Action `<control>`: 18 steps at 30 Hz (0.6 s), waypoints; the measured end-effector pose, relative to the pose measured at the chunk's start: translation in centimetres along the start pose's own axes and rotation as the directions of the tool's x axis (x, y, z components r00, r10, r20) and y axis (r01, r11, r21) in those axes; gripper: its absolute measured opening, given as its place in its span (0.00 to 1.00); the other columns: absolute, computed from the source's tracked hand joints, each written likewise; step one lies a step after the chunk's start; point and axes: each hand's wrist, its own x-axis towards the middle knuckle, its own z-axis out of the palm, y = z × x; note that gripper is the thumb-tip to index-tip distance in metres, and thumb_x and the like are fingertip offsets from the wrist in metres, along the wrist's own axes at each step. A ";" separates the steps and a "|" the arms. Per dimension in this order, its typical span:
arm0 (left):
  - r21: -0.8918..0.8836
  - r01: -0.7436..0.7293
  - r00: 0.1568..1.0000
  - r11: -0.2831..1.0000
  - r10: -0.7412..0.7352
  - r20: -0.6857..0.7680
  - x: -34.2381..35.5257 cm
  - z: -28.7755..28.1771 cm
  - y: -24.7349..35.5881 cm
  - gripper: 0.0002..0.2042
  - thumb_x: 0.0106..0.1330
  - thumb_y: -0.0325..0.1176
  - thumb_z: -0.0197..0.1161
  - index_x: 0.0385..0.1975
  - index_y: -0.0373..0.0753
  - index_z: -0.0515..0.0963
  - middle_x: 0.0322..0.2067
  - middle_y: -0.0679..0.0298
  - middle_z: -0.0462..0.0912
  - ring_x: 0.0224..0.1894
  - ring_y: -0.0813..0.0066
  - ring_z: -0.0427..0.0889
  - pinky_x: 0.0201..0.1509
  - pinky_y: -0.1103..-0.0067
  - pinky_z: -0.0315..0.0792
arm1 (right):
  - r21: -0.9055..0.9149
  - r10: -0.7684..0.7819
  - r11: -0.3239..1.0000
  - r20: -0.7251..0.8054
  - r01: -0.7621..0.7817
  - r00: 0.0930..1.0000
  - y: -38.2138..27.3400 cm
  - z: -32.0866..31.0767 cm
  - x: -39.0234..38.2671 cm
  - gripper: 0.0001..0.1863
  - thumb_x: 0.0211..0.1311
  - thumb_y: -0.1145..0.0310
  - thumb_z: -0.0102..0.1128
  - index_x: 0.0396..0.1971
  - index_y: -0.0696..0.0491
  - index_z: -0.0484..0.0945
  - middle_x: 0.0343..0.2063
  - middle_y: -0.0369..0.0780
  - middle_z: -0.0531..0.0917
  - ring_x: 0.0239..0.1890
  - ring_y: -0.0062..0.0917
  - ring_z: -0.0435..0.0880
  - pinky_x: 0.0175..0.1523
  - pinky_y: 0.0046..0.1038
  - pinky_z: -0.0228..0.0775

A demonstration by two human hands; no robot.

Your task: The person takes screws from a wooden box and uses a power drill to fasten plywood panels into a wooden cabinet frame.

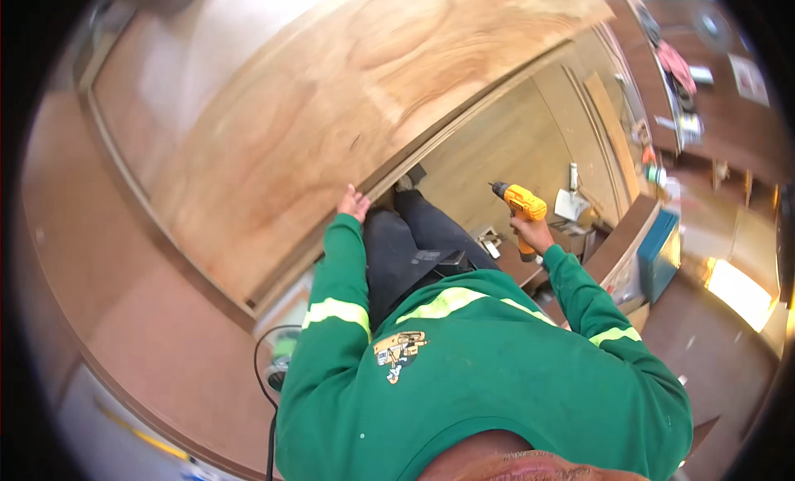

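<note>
My right hand (532, 231) grips a yellow and black cordless drill (522, 201) by its handle, its bit pointing forward and to the left above the lower board. My left hand (354, 203) is at the edge of a large light plywood panel (414, 42), fingers apart and resting along a narrow wooden rim (294, 278) that runs diagonally beside it. Below the drill, a pale wooden board (497, 158) lies in a recess next to my dark-trousered legs (439, 228).
A brown wooden border (99, 224) curves along the left, with a black cable (267, 373) near my elbow. At right are a wood strip (611, 129), a white scraper-like piece (570, 206), a teal case (657, 253), cluttered brown shelving (729, 133) and a bright lamp (741, 294).
</note>
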 end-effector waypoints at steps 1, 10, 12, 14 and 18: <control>0.057 0.022 0.999 0.998 -0.024 0.042 -1.0 3.2 0.1 0.37 0.70 0.50 0.55 0.71 0.38 0.47 0.69 0.46 0.53 0.68 0.44 0.59 0.67 0.55 0.62 | 0.063 0.020 0.998 -0.052 -0.017 0.998 1.2 -0.5 -1.4 0.08 0.53 0.72 0.59 0.34 0.56 0.76 0.22 0.32 0.77 0.23 0.18 0.76 0.29 0.24 0.70; -0.238 0.196 0.966 0.951 -0.146 0.212 4.8 10.2 2.3 0.47 0.67 0.56 0.56 0.71 0.33 0.34 0.70 0.52 0.52 0.71 0.49 0.56 0.71 0.59 0.59 | 0.565 0.157 0.825 -0.261 0.019 0.952 5.9 1.2 -3.7 0.05 0.58 0.71 0.56 0.34 0.54 0.75 0.23 0.33 0.77 0.22 0.18 0.77 0.29 0.22 0.71; -0.117 0.139 0.985 0.983 -0.126 0.116 3.3 14.6 -0.7 0.47 0.68 0.56 0.55 0.71 0.36 0.33 0.71 0.52 0.51 0.70 0.48 0.56 0.71 0.58 0.60 | 0.597 0.214 0.802 -0.310 0.014 0.926 8.1 -0.2 -3.8 0.06 0.58 0.70 0.58 0.34 0.54 0.75 0.23 0.33 0.77 0.22 0.18 0.77 0.29 0.22 0.71; 0.020 0.065 0.993 0.998 -0.067 0.101 2.0 16.4 -1.2 0.45 0.69 0.55 0.54 0.72 0.41 0.32 0.71 0.52 0.52 0.70 0.48 0.57 0.70 0.59 0.61 | 0.652 0.271 0.758 -0.303 -0.009 0.914 8.5 -2.7 -3.5 0.06 0.57 0.70 0.58 0.34 0.54 0.76 0.22 0.33 0.77 0.21 0.18 0.77 0.28 0.23 0.71; 0.391 -0.005 0.998 0.920 -0.020 0.060 0.6 23.2 -2.0 0.42 0.70 0.57 0.49 0.73 0.40 0.36 0.71 0.52 0.53 0.69 0.50 0.59 0.70 0.62 0.61 | 0.705 0.257 0.703 -0.381 0.099 0.888 9.9 -11.2 1.5 0.08 0.55 0.70 0.58 0.34 0.55 0.76 0.22 0.34 0.78 0.19 0.19 0.77 0.27 0.24 0.71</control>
